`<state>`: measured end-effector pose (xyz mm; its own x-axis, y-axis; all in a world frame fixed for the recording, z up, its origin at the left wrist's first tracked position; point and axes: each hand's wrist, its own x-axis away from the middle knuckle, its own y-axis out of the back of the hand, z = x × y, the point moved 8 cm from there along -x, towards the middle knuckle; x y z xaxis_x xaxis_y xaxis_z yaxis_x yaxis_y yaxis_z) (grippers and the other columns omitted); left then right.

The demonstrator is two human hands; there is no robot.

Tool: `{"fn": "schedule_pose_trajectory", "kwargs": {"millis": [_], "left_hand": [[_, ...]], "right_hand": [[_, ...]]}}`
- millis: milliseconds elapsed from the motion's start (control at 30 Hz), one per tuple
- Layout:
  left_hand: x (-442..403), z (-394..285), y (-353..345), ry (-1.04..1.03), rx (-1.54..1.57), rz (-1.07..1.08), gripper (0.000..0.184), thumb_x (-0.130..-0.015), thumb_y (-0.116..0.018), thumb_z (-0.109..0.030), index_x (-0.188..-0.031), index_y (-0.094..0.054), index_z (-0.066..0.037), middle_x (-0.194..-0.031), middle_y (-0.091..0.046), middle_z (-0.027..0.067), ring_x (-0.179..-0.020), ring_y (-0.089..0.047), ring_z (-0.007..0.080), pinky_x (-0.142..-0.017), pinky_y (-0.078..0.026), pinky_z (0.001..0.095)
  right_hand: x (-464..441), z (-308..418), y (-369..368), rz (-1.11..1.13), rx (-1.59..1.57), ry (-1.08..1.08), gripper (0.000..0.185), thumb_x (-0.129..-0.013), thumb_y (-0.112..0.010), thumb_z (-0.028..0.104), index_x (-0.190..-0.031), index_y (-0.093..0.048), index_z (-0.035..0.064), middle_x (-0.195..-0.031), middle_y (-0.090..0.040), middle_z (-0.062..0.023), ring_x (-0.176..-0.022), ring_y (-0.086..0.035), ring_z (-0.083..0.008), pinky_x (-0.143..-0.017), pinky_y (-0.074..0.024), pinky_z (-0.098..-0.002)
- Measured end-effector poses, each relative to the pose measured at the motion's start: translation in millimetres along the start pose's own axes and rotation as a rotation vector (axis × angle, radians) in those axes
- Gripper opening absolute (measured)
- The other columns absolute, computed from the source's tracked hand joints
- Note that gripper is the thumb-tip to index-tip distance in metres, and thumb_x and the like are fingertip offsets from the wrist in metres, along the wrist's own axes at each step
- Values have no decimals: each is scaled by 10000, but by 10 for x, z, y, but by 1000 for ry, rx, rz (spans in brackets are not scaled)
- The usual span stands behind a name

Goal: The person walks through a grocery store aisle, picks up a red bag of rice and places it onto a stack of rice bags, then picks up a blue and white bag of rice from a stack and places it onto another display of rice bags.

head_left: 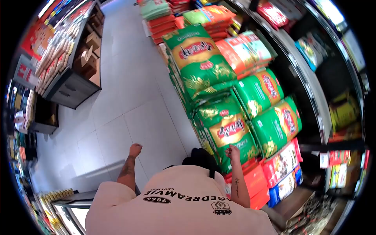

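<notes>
a person in a pale printed t-shirt (176,196) stands in a store aisle, the left hand (135,150) curled in a loose fist over the grey tiled floor (117,102). the right hand (233,153) is over the lower edge of a green-and-gold sack (230,127), stacked among matching sacks beside dark shelving (307,80); whether it touches or grips the sack, one cannot tell.

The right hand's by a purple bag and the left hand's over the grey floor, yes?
Almost! The bag by the right hand is green, not purple: the head view shows it. The left hand is over the grey floor.
</notes>
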<state>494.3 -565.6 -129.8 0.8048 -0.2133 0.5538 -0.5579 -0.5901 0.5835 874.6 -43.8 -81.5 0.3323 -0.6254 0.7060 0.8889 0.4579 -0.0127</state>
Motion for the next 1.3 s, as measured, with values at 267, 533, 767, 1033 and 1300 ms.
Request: {"fn": "schedule_pose_trajectory", "kwargs": {"millis": [267,533,767,1033,1300], "left_hand": [[646,667,9,353,42,48,276,-752,-587,-287,-782,-655,-21,-651,-638,85,-560,-622,176,-585,-508,311],[84,-210,509,425,262,-202,282,-767,-578,-257,-895,-643,-14,-731,-653,89,-578,-622,166,-535,-502,299],[-567,-329,551,527,421,-175,289,-774,-577,-271,-856,-640,-2,-708,-648,95,-555,-615,156,-483,-490,293],[-2046,-286,1534,623,317,-70,295,-776,-556,-284,-822,-651,-9,-723,-657,87,-566,-625,173,-500,-503,306],[-5003,-1285,3603,147,-96,-127,296,-755,-575,-300,-822,-658,-24,-694,-652,103,-585,-628,184,-608,-515,315]], "right_hand": [[-1165,1315,-1852,166,5,179,159,-855,-470,106,-894,-558,-21,-687,-548,-85,-519,-522,-130,-414,-391,-226],[-1838,2820,-4885,665,359,378,251,-867,-534,219,-683,-533,48,-607,-558,-38,-484,-524,-113,-423,-389,-229],[-2107,3547,-6282,724,538,498,364,-851,-552,246,-538,-470,80,-475,-432,3,-408,-416,-99,-393,-311,-242],[-3203,3522,-6789,433,808,649,325,-785,-615,248,-589,-571,-8,-502,-477,-18,-491,-434,-111,-462,-335,-293],[-3422,4129,-7882,294,598,602,355,-782,-608,241,-555,-505,-12,-474,-381,-14,-451,-351,-124,-450,-309,-329]]}}
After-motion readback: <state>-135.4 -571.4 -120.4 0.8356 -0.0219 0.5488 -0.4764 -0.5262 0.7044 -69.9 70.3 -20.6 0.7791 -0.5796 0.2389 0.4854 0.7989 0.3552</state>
